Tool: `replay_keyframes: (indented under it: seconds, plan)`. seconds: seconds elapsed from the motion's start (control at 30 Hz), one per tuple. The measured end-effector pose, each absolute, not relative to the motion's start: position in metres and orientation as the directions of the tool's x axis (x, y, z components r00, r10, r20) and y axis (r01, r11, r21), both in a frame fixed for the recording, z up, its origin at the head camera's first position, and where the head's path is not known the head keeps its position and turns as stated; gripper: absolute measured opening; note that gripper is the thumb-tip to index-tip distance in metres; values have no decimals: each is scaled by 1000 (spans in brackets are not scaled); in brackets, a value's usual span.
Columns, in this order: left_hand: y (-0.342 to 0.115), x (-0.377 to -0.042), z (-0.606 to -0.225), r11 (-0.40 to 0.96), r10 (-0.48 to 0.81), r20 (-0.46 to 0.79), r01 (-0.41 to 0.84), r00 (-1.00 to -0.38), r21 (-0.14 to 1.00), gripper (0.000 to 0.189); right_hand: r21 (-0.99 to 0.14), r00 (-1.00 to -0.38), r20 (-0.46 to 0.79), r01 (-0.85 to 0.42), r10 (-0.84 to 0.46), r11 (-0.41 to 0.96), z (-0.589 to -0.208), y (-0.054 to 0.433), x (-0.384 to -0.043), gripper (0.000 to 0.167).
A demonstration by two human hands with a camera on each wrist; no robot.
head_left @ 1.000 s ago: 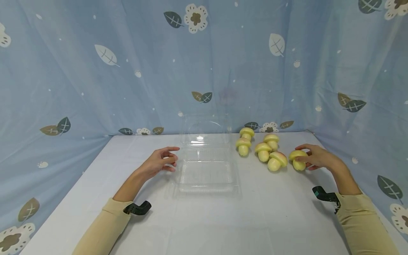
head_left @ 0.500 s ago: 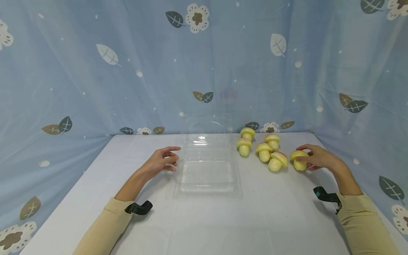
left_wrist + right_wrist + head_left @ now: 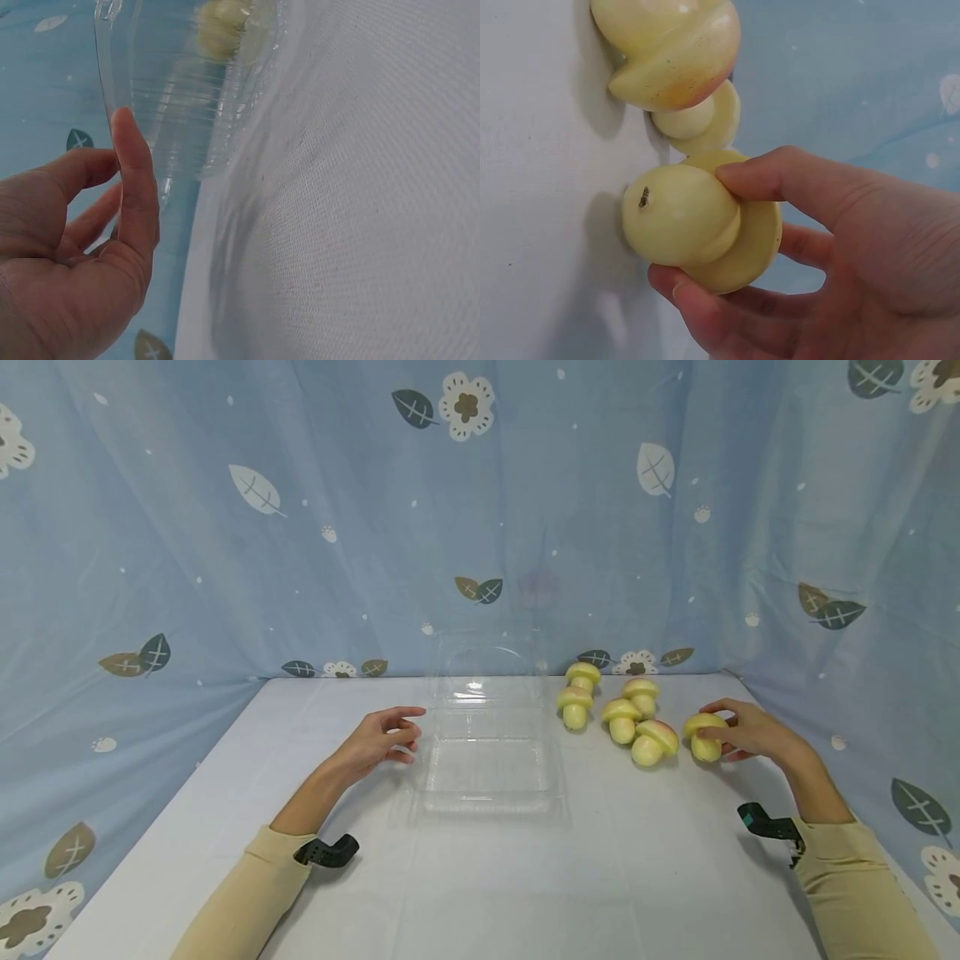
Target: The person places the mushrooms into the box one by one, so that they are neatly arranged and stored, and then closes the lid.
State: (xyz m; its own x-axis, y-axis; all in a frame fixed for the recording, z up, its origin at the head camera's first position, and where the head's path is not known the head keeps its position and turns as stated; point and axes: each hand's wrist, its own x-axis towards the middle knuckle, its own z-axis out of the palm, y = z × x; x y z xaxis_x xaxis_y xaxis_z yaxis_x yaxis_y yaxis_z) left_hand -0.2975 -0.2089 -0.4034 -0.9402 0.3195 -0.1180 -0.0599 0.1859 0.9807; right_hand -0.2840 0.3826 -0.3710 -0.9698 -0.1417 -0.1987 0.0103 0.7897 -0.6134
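Observation:
A smooth yellow mushroom [image 3: 679,214] with a pale round stem sits in my right hand [image 3: 753,728], at the right of the table. Thumb and fingers pinch it from both sides, as the right wrist view shows. Several more such mushrooms [image 3: 620,720], some blushed pink on the cap, lie to its left. My left hand [image 3: 375,743] is at the left edge of a clear plastic box [image 3: 487,764], whose lid stands raised at the back. Its fingers are loosely bent; in the left wrist view the thumb [image 3: 136,176] overlaps the box's rim.
A white cloth [image 3: 525,885] covers the table. Blue curtain [image 3: 360,552] with leaves and flowers hangs behind it and along the sides. Black wrist devices [image 3: 327,850] sit at both sleeve cuffs.

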Motion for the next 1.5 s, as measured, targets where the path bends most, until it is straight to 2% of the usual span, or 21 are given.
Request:
replay_keyframes:
  seconds: [0.4, 1.03, 1.5]
  plan:
    - [-214, -296, -401, 191, 324, -147, -87, -935, 978, 54, -612, -982, -128, -34, -142, 790, -357, 375, -281, 73]
    - [-216, -297, -399, 178, 348, -134, -75, -928, 981, 55, -588, -982, 8, -159, -190, 793, -332, 344, -267, 66]
    - [-215, -299, -402, 170, 353, -126, -69, -927, 983, 57, -614, -977, 19, -179, -212, 769, -316, 324, -269, 65]
